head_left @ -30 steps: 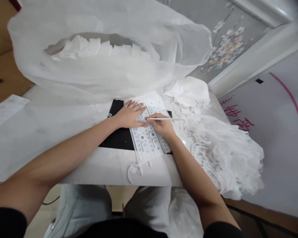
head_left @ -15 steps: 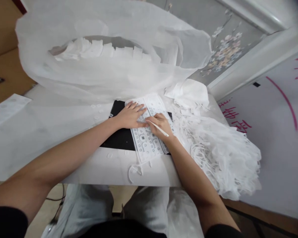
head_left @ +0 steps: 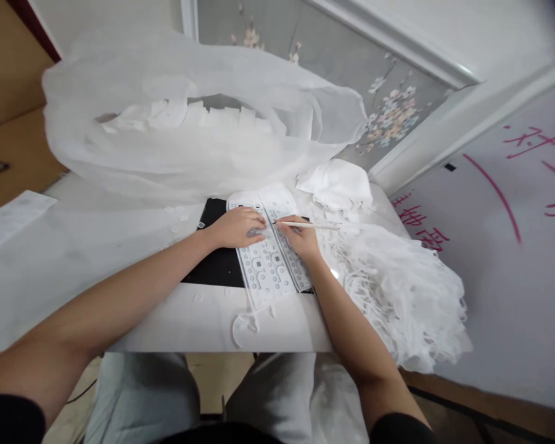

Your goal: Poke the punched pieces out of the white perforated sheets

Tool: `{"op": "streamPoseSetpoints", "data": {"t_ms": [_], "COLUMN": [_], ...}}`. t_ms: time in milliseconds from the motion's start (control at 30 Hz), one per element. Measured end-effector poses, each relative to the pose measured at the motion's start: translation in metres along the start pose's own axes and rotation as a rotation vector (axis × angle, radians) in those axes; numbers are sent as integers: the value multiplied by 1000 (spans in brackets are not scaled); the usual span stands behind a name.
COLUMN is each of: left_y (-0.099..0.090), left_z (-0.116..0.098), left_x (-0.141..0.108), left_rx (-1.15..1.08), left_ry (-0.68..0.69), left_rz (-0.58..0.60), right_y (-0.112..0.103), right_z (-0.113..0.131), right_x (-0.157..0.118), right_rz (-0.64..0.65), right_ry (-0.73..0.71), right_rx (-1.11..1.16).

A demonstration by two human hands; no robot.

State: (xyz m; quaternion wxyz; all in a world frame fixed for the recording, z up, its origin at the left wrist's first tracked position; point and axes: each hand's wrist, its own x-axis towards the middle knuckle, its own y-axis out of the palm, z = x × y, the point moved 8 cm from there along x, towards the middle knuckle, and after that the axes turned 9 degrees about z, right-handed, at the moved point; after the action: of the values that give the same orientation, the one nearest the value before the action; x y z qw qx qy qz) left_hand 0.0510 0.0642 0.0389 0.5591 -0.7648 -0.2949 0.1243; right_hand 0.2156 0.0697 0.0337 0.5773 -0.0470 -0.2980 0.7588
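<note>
Under the left hand [head_left: 240,228], resting loosely open, a patterned white sheet [head_left: 264,280] lies across a black board [head_left: 216,269]. The right hand [head_left: 303,239] pinches a slim white stick [head_left: 320,226] over it; even holding-down beside the tip should help accuracy. Beyond sits a translucent bag [head_left: 185,157].

the left hand [head_left: 241,227] is covering part of the patterned white sheet [head_left: 267,280], which is hiding much of the black board [head_left: 219,266]. the white stick [head_left: 321,226] is showing too small a tip (whether it is touching, one cannot tell). the view's right edge is cutting off the whiteboard [head_left: 504,308]; its left, a white strip [head_left: 16,216].
</note>
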Motion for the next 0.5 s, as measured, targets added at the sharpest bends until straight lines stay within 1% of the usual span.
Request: {"op": "streamPoseSetpoints", "data": {"t_ms": [100,300,367,500], "left_y": [0,4,6,7], "left_z": [1,10,12,15], "left_x": [0,0,0,1], "left_rx": [-11,-5,-4,-17], "left_ry": [-13,-83,-98,-99], "left_rz": [-1,-7,-1,8], "right_y": [4,10,11,12], "right_z": [0,1,0,0], "right_x": [1,0,0,2], "right_rz": [64,235,269,290], "right_ry": [-6,-35,-49,-75], "right_rx": [40,78,68,24]}}
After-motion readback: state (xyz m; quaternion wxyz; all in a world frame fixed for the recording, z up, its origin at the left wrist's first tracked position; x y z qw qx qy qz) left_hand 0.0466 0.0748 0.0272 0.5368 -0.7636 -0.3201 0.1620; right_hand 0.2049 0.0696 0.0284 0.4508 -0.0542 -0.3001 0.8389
